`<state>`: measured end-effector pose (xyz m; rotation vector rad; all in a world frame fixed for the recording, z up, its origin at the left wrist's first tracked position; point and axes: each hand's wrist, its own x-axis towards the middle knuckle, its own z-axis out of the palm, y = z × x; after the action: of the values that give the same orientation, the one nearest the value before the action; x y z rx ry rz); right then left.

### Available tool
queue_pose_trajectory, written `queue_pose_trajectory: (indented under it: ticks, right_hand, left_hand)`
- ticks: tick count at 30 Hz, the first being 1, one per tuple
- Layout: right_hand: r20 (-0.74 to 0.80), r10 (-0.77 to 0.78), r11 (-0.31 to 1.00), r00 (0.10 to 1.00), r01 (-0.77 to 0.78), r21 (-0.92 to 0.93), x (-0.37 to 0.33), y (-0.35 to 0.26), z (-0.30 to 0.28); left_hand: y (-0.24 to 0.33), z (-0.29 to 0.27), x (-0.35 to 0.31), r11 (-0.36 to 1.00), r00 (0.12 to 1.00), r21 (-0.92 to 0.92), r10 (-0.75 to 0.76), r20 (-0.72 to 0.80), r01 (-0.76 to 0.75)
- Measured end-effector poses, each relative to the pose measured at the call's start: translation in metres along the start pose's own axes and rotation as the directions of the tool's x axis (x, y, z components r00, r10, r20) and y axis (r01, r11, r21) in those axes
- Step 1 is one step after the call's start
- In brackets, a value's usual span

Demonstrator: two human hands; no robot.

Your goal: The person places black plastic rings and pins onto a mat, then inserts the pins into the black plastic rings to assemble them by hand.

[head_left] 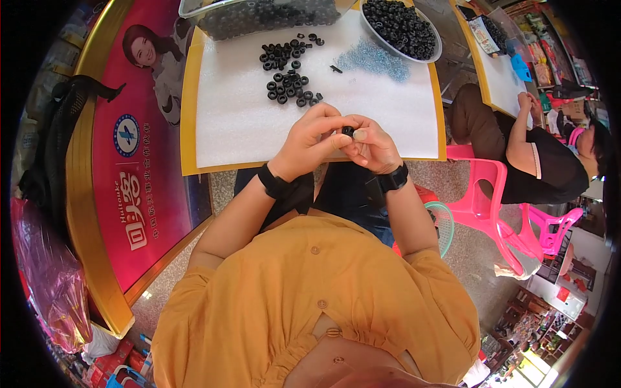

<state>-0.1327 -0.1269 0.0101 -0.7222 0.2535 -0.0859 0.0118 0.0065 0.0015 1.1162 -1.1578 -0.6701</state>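
Note:
My left hand (310,141) and my right hand (375,145) meet at the near edge of a white foam sheet (233,110). Between their fingertips they pinch one small black ring (348,131). Both wrists wear black bands. Beyond the hands, several loose black rings (291,87) lie in two clusters on the sheet. A patch of small pale blue pieces (375,59) lies to the right of them.
A clear tub (259,16) and a white bowl (401,26), both full of black rings, stand at the far edge. Another person (537,155) sits on a pink plastic chair (485,194) at the right, by a second table. A red poster board (136,168) lies to the left.

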Motion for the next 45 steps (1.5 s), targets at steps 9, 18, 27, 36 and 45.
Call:
queue_pose_trajectory:
  ticks: [9,18,27,36,45]
  right_hand:
    - [-0.084,-0.007,0.999,0.996,0.01,0.032,-0.004,0.003,0.0]
    - [-0.266,-0.177,0.975,0.947,0.132,-0.18,-0.006,0.007,0.016]
    - [-0.237,-0.572,0.754,0.785,0.39,-0.529,-0.012,0.025,0.018]
    - [-0.052,-0.64,0.57,0.767,0.428,-0.701,-0.012,0.016,0.016]
    - [-0.059,-0.648,0.569,0.76,0.431,-0.7,-0.012,0.014,0.02]
  left_hand:
    - [-0.002,0.001,0.0,0.975,0.989,0.176,0.141,-0.033,-0.133]
    - [-0.001,0.004,-0.002,0.969,0.982,0.236,0.115,-0.148,-0.078]
    - [0.002,0.01,-0.003,0.938,0.97,0.331,0.164,-0.177,-0.098]
    - [0.0,0.009,-0.003,0.936,0.973,0.338,0.161,-0.165,-0.097]
    - [-0.002,0.009,-0.002,0.953,0.98,0.297,0.114,-0.162,-0.062]
